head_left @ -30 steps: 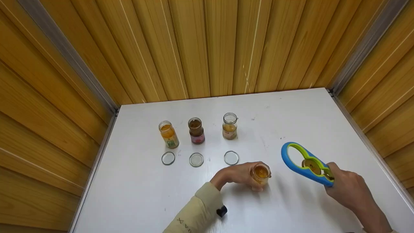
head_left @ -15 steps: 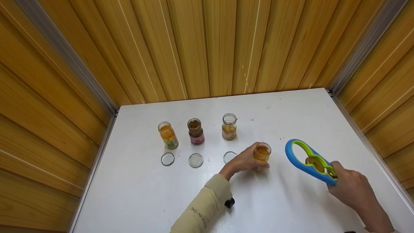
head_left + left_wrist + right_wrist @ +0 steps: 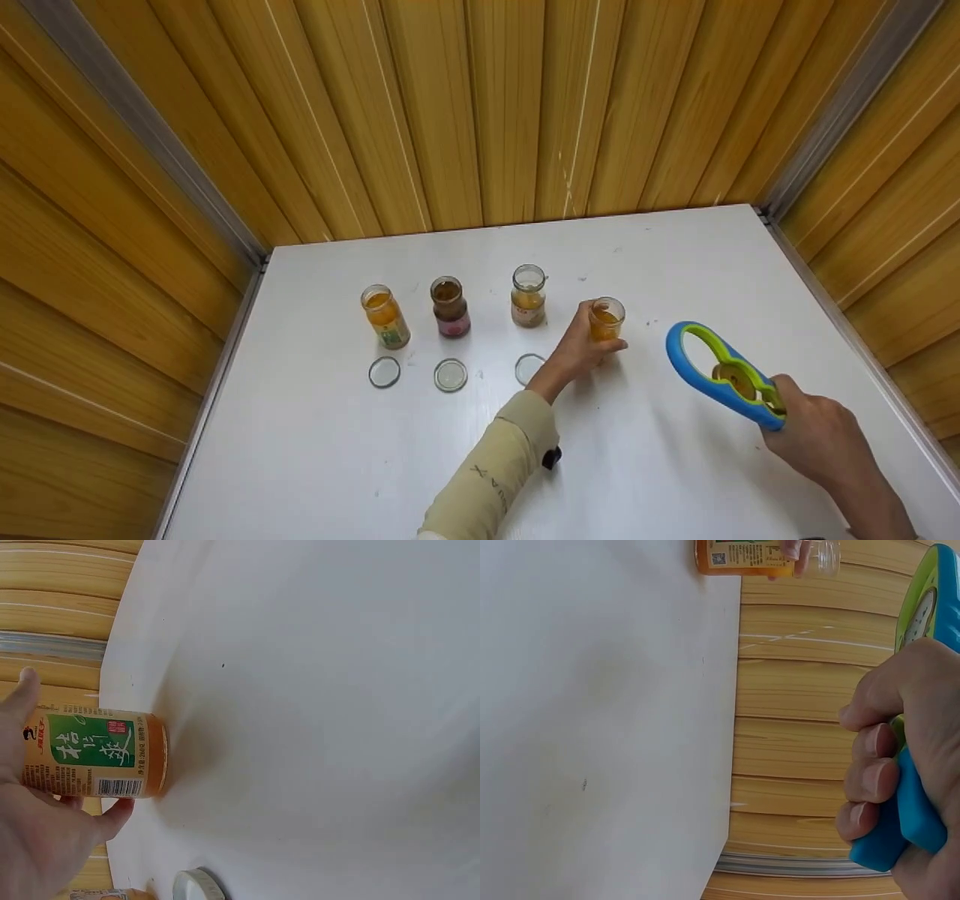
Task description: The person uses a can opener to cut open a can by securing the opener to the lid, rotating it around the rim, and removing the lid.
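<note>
My left hand (image 3: 576, 349) grips an open glass jar (image 3: 606, 322) of orange contents. In the left wrist view the jar's tan and green label (image 3: 94, 741) shows; whether its base touches the table I cannot tell. My right hand (image 3: 817, 439) holds a blue and green jar opener (image 3: 694, 377) by its handles (image 3: 921, 810), raised over the table's right side. A round gold-coloured lid (image 3: 733, 381) sits in the opener's smaller ring. Left of the held jar stands a lidless jar with pale orange contents (image 3: 529, 306), and a lid (image 3: 528, 367) lies in front of it, partly behind my left hand.
Farther left stand two more open jars, one brown with a pink label (image 3: 451, 315) and one orange (image 3: 387, 322). A lid lies before each, one in the middle (image 3: 451, 375) and one at left (image 3: 384, 372). Wood-patterned walls (image 3: 450, 112) enclose the white table (image 3: 300, 450).
My left hand has carried the jar away from me, toward the row of open jars. My right hand has shifted slightly right with the jar opener, still gripping it.
</note>
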{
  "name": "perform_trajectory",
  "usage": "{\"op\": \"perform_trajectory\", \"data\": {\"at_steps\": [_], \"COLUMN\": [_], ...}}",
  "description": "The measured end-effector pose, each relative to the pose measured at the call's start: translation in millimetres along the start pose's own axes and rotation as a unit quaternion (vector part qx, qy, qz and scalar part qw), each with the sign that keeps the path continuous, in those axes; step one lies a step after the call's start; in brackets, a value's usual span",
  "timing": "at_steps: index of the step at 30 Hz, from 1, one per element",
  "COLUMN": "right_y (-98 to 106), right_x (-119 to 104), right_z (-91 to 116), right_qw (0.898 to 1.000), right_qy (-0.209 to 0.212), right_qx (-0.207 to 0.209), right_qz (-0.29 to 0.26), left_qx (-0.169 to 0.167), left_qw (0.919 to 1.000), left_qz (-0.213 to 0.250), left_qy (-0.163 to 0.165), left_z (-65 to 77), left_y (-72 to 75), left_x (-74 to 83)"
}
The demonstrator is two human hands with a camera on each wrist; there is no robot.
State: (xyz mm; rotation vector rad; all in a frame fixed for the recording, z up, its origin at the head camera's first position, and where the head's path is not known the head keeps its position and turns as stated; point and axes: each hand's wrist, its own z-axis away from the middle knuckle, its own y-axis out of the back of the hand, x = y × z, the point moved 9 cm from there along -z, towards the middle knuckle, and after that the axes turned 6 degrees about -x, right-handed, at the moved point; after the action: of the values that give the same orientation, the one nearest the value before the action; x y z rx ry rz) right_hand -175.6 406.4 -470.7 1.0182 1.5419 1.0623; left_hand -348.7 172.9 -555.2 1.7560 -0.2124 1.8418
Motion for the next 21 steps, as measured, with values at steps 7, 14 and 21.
{"op": "perform_trajectory", "data": {"at_steps": [7, 14, 21], "right_y": [-1.6, -1.6, 1.7], "right_x": [6.6, 10.7, 15.1], "right_z": [-1.3, -3.5, -5.0], "right_qw": [1.0, 0.998, 0.998], "right_qy": [-0.02, -0.043, -0.046], "right_qx": [-0.018, -0.04, -0.033], "right_qz": [-0.008, -0.016, -0.017], "left_qx": [0.032, 0.074, 0.129], "left_qw": [0.9992, 0.9964, 0.9873], "left_qz": [-0.024, -0.042, -0.09], "left_qy": [0.004, 0.004, 0.024], "left_z": [-15.3, -27.1, -34.4], "left_y": [6.8, 12.3, 18.2], "left_x": [2.9, 6.1, 8.1]}}
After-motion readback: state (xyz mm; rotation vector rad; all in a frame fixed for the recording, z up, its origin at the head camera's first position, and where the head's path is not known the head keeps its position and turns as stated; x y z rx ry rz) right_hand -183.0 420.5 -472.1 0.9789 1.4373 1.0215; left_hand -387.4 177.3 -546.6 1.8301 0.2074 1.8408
